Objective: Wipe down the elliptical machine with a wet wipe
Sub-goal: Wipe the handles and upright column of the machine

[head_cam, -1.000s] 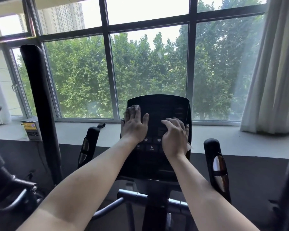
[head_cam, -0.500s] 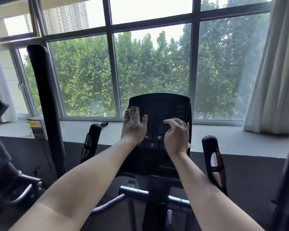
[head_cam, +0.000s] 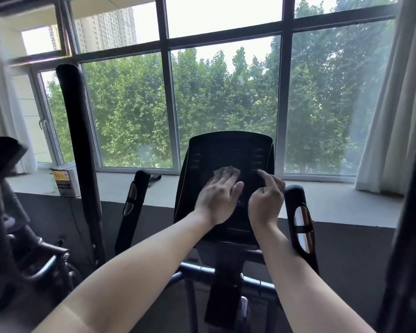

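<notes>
The elliptical machine's black console [head_cam: 231, 150] stands in front of me, below the window. My left hand [head_cam: 216, 198] lies flat on the middle of the console, fingers straight, pressing a whitish wet wipe [head_cam: 226, 169] that shows just past the fingertips. My right hand [head_cam: 265, 200] is at the console's right side. Its index finger points at the panel and its other fingers are curled in; I see nothing in it. Two short black grips flank the console: the left grip [head_cam: 132, 207] and the right grip [head_cam: 300, 222] with a metal sensor plate.
A tall black padded arm [head_cam: 77, 140] rises on the left. Another dark machine [head_cam: 10, 212] stands at the far left. A small cardboard box [head_cam: 64, 180] sits on the window sill. A white curtain [head_cam: 394, 116] hangs at the right. The machine's crossbar [head_cam: 202, 270] runs below the console.
My left hand slid with the wipe from the console's left edge toward its middle. My right hand lifted off the panel and curled its fingers, leaving the index finger out.
</notes>
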`<state>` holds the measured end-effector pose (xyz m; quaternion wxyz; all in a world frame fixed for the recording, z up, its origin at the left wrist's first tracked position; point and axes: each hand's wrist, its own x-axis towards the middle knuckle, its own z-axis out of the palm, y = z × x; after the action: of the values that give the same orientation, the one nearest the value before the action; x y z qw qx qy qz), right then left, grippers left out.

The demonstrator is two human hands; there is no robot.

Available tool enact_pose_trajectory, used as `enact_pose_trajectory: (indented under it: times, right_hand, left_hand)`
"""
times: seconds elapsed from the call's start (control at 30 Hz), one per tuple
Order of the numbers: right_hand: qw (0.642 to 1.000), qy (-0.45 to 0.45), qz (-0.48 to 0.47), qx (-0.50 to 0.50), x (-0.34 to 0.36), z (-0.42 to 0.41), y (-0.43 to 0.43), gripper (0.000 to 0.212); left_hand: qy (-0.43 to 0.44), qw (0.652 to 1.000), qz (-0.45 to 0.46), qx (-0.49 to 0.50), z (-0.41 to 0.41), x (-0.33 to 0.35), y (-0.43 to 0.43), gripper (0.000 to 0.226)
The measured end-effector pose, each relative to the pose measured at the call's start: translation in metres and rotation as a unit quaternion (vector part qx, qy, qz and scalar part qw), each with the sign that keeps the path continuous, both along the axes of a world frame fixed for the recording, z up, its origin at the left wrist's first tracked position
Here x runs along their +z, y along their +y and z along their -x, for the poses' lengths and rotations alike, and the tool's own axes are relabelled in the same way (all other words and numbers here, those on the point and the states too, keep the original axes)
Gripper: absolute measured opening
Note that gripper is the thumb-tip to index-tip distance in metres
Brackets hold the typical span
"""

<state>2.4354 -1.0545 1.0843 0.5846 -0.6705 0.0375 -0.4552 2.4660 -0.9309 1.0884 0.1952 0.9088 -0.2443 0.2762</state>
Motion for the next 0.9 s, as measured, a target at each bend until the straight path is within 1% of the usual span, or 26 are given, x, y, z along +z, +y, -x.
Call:
enact_pose_trajectory:
  times: [0.1,0.2,0.27,0.33,0.43,0.5,0.6,0.67,0.77,0.9]
  right_hand:
    - [0.996,-0.001,-0.078,0.045,-0.003,0.005,-0.001,0.048]
    - [0.987,-0.016,-0.137,0.082,-0.005,0.012,-0.001,0.043]
    - [0.988,-0.014,-0.131,0.085,-0.010,0.017,-0.001,0.044]
    - [0.995,-0.009,-0.075,0.070,-0.015,0.024,0.000,0.048]
    - [0.999,-0.022,0.035,0.033,-0.021,0.028,0.001,0.053]
    - [0.994,-0.030,0.102,0.001,-0.025,0.022,0.001,0.057]
    - [0.986,-0.013,0.167,-0.013,-0.030,0.015,0.001,0.055]
    - [0.984,-0.004,0.180,-0.013,-0.032,0.013,0.000,0.054]
    - [0.985,0.004,0.170,-0.007,-0.032,0.014,0.001,0.053]
    - [0.991,0.005,0.136,0.004,-0.031,0.019,0.001,0.050]
  left_hand:
    - [0.002,0.997,-0.011,-0.081,0.007,-0.002,-0.025,0.062]
    - [0.002,0.994,-0.011,-0.112,0.010,-0.002,-0.034,0.060]
    - [-0.001,0.992,-0.023,-0.126,0.012,-0.006,-0.028,0.054]
    - [-0.007,0.992,-0.032,-0.123,0.016,-0.010,-0.019,0.052]
    - [0.000,0.998,-0.020,-0.067,0.019,-0.012,-0.010,0.051]
    - [0.015,1.000,0.007,0.002,0.019,-0.012,-0.002,0.055]
    - [0.045,0.993,0.030,0.107,0.013,-0.012,0.015,0.063]
    - [0.069,0.985,0.051,0.147,0.011,-0.012,0.028,0.066]
    - [0.095,0.974,0.084,0.187,0.008,-0.014,0.044,0.069]
    - [0.097,0.970,0.098,0.201,0.006,-0.020,0.042,0.073]
